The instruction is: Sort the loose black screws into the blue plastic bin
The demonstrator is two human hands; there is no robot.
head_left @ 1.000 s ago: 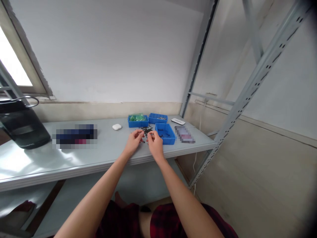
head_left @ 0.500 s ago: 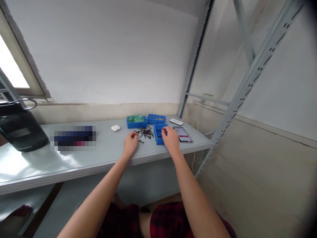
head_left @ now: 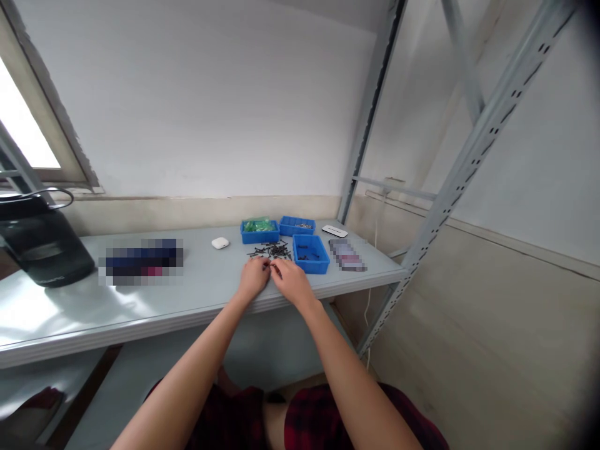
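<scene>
My left hand [head_left: 254, 277] and my right hand [head_left: 291, 281] meet at the near side of a loose pile of black screws [head_left: 280, 250]. Both have their fingers bent into a pinch, with the fingertips close together. Whatever lies between them is too small and too covered to make out. Just right of the pile, beside my right hand, stands a blue bin [head_left: 316, 267] with a few black screws [head_left: 307, 257] in it.
Behind the pile are a blue bin [head_left: 260, 237] of green packets and a divided blue bin [head_left: 297, 220] of small metal parts. A white case [head_left: 220, 243], white mouse [head_left: 334, 231], blurred phone [head_left: 347, 255] and dark bottle [head_left: 44, 244] stand around. A metal shelf post [head_left: 450, 181] rises right.
My right hand has left the blue bin and moved left to meet my left hand. My left hand has shifted slightly right and nearer to me. The bin's inside now shows.
</scene>
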